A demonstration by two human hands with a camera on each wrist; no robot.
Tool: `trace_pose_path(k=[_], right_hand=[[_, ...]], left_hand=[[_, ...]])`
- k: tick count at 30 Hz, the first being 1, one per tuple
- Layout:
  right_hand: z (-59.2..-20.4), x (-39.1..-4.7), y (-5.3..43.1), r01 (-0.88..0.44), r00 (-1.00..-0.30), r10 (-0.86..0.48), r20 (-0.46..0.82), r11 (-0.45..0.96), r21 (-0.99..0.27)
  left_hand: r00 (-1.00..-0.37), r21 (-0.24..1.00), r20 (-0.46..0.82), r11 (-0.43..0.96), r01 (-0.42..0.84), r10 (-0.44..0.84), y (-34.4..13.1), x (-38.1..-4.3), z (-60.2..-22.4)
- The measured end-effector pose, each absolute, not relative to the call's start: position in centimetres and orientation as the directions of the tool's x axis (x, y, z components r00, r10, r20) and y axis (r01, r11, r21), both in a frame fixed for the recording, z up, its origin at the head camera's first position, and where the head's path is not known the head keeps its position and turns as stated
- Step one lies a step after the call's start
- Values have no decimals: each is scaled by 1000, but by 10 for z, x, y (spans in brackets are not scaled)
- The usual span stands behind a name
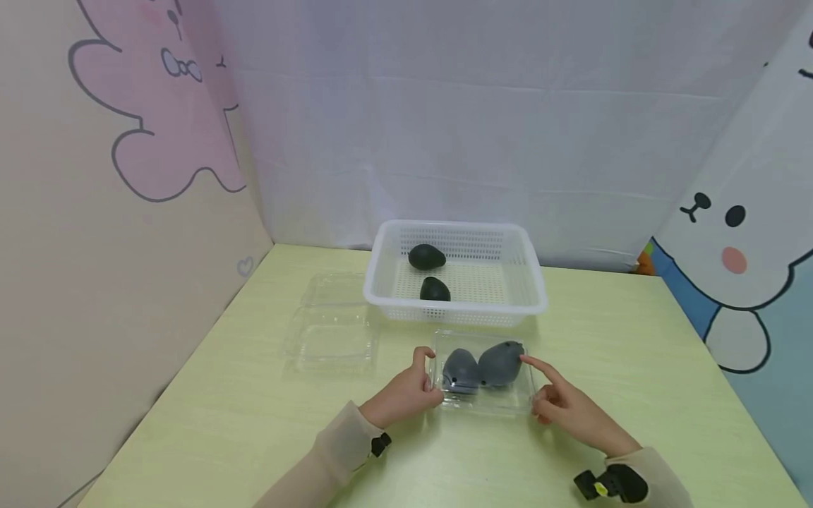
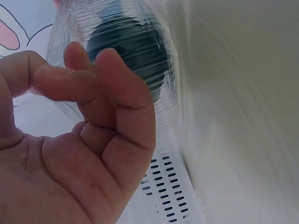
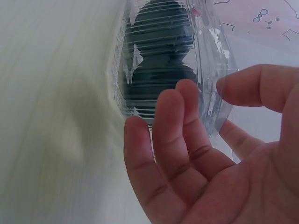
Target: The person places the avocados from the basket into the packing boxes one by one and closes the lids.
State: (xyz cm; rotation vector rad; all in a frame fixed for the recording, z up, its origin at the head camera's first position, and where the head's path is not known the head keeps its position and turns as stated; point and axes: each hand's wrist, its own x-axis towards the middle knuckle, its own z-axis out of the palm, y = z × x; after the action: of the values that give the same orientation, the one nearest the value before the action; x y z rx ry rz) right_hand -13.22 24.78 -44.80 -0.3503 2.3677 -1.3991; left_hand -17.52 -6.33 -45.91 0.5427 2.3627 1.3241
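Observation:
A clear plastic clamshell box point(image 1: 468, 406) lies in front of the basket, with two dark avocados point(image 1: 502, 364) side by side under its lid. At its left end, my left hand point(image 1: 406, 395) grips the edge, with a bent index finger by the far corner and the thumb by the near corner. My right hand point(image 1: 571, 409) is at the opposite end. Its straight index finger touches the lid near the far right corner, and its thumb point(image 3: 247, 86) presses the rim. The other fingers point(image 3: 168, 130) are loosely bent beside the box wall.
A white perforated basket point(image 1: 536, 300) stands behind the box, holding two more avocados point(image 1: 427, 257). To the left lies another clear clamshell container point(image 1: 336, 342), spread open. The yellow table point(image 1: 209, 395) meets a left wall and a back curtain.

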Motion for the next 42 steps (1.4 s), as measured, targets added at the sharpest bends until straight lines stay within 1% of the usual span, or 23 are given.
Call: trace_pose_path(k=[6, 14, 23, 32, 42], right_hand=[[-452, -131, 248, -14, -903, -390, -180, 446, -895], [-454, -131, 246, -20, -912, -376, -165, 442, -897], [-456, -131, 246, -53, -920, -372, -127, 437, -898], [-456, -131, 244, -48, -923, -364, -126, 434, -900], [-456, -131, 245, -48, -914, -386, -123, 404, -913]], left_hand=[[-852, 868, -130, 473, 149, 507, -63, -176, -462], [-845, 871, -125, 465, 157, 519, -63, -175, -460], [-835, 881, -87, 434, 190, 543, -64, -174, -460], [-820, 874, -102, 444, 196, 563, -65, -174, -458], [-825, 866, -92, 454, 210, 557, -64, -175, -456]])
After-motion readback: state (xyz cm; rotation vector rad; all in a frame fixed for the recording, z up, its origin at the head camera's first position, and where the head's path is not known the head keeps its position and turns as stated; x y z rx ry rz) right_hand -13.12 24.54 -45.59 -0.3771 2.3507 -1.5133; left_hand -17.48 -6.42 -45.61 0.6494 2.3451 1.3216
